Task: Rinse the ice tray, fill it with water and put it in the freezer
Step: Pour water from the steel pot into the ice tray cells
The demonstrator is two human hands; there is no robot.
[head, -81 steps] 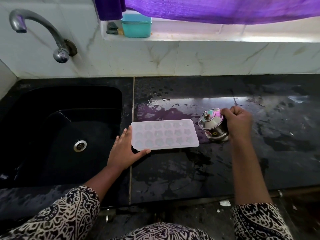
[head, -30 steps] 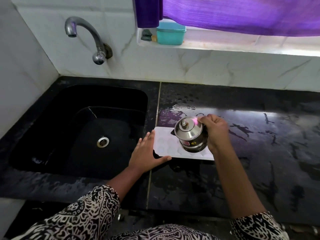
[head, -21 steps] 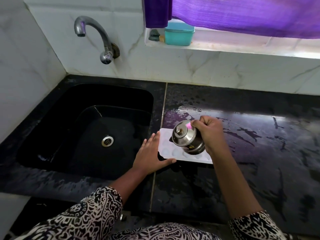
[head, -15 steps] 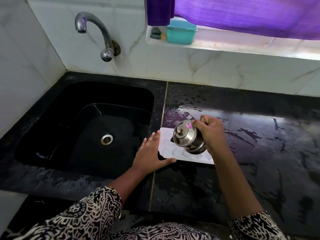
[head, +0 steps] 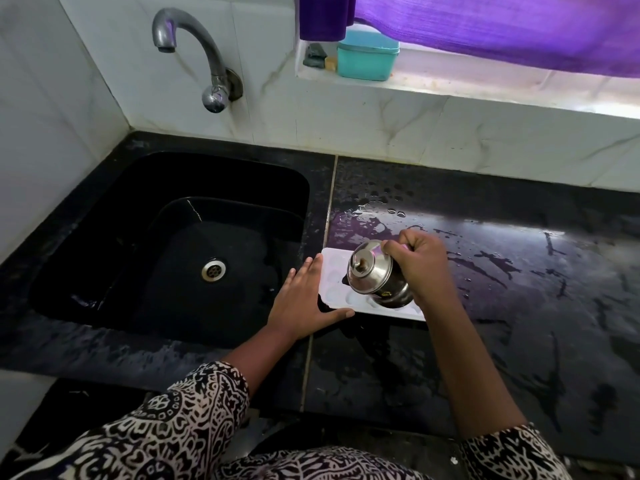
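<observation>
A white ice tray (head: 334, 287) lies flat on the wet black counter (head: 485, 306), just right of the sink. My left hand (head: 304, 303) rests at the tray's left end, fingers spread, thumb along its near edge. My right hand (head: 420, 268) grips a small steel pot with a lid (head: 375, 273) and holds it tilted to the left over the tray. The pot and hand hide most of the tray's right part. I cannot tell whether water is coming out.
A black sink (head: 194, 251) with a steel drain (head: 213, 270) is on the left. A steel tap (head: 194, 53) juts from the white tiled wall. A teal box (head: 367, 57) stands on the window sill under a purple curtain (head: 502, 26).
My right hand lifted the steel pot from the counter, carried it left over the tray and tilted it. My left hand stayed at the tray's left end.
</observation>
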